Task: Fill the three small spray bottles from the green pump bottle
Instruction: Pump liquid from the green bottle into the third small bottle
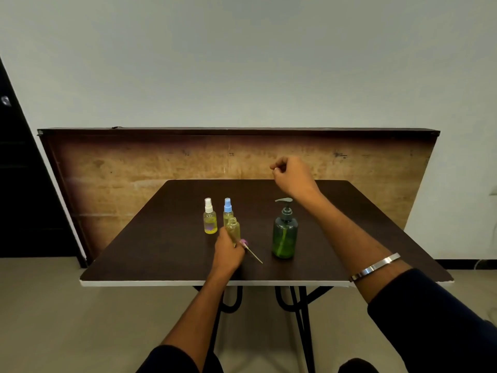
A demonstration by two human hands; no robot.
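Left of centre on the table (150,238), the white-capped spray bottle (210,220) and the blue-capped spray bottle (227,211) stand filled and closed. The left hand (228,250) grips the uncapped third bottle (233,229), apparently filled; its pink sprayer head (248,247) lies beside it, so capping remains. The green pump bottle (285,234) stands right of centre. The right hand (291,176) hovers above it, fingers curled, empty.

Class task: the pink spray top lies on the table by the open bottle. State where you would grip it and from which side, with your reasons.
Grip the pink spray top by its pink head, coming from above. It lies flat on the table, its thin dip tube trailing toward the front edge; that tube is probably too flimsy to hold. The left hand already rests beside the head, nearer than the right hand.
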